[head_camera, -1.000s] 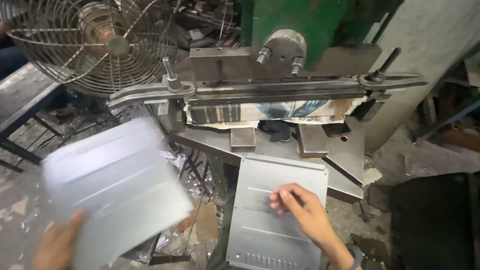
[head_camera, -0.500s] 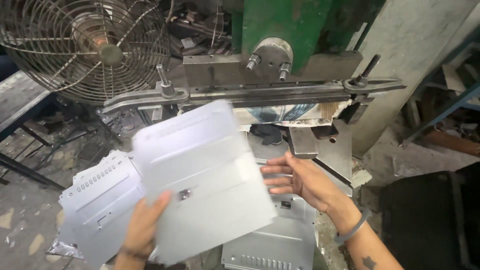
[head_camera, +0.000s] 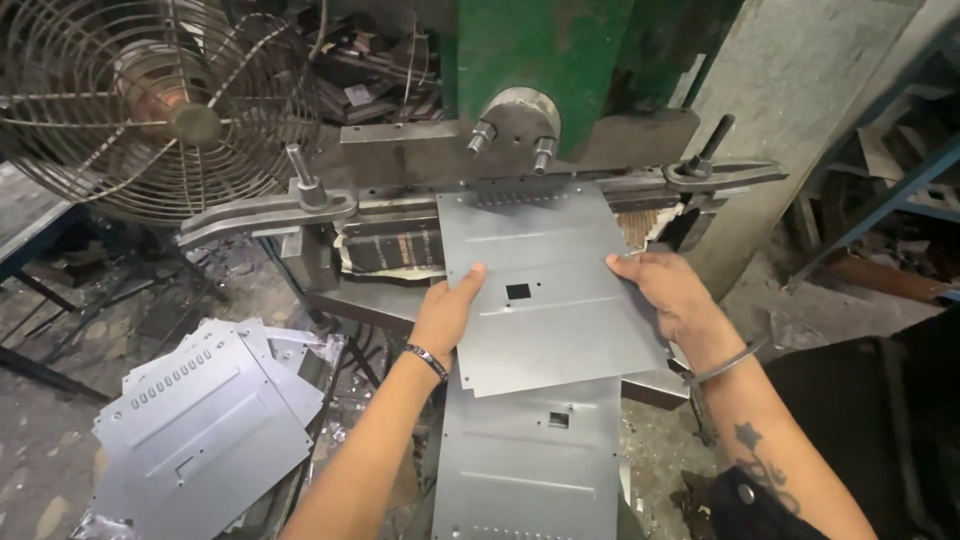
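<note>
A grey sheet-metal panel (head_camera: 550, 285) with a small rectangular cut-out and a row of slots at its far edge lies tilted against the die of a green press (head_camera: 545, 60). My left hand (head_camera: 447, 310) grips its left edge, thumb on top. My right hand (head_camera: 672, 295) holds its right edge. The panel's far edge sits at the press's steel tooling (head_camera: 400, 215). Below it, another panel of the same kind (head_camera: 530, 470) lies flat between my forearms.
A stack of similar slotted panels (head_camera: 205, 430) lies at the lower left. A wire-guarded fan (head_camera: 165, 105) stands at the upper left. A clamp lever (head_camera: 715, 165) juts out at the right. Metal scrap litters the floor; a concrete column (head_camera: 800, 120) rises on the right.
My left hand has swung the panel from the left over to the press. My right hand left the lower panel and took the carried panel's right edge. The camera has shifted closer.
</note>
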